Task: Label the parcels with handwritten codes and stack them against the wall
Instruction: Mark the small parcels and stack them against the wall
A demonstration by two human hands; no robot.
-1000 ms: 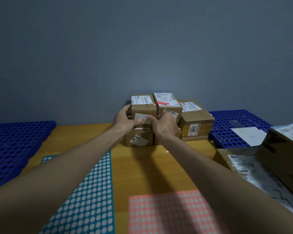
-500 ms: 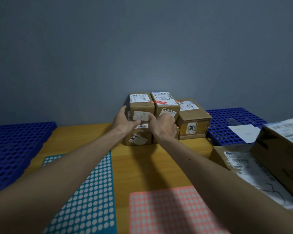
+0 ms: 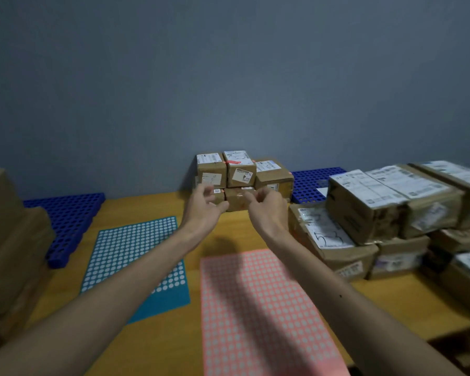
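At the far left, brown boxes [image 3: 8, 240] sit beside a blue perforated mat [image 3: 65, 213], and a teal sticker sheet [image 3: 136, 256] lies flat on the desk [image 3: 147, 207]. The left hand [image 3: 205, 204] hovers just in front of the stacked parcels [image 3: 239, 172], which stand in two tiers against the wall [image 3: 228, 77]. Its grip is loose and empty. The right hand [image 3: 266, 206] beside it is likewise slack and holds nothing. A pink sticker sheet [image 3: 255, 308] lies below it, and a heap of parcels [image 3: 377, 207] is piled further right. The likely trouble is that the upper tier looks lightly seated, so a brushing finger could push it askew. The right forearm also passes close to the heap and may knock it.
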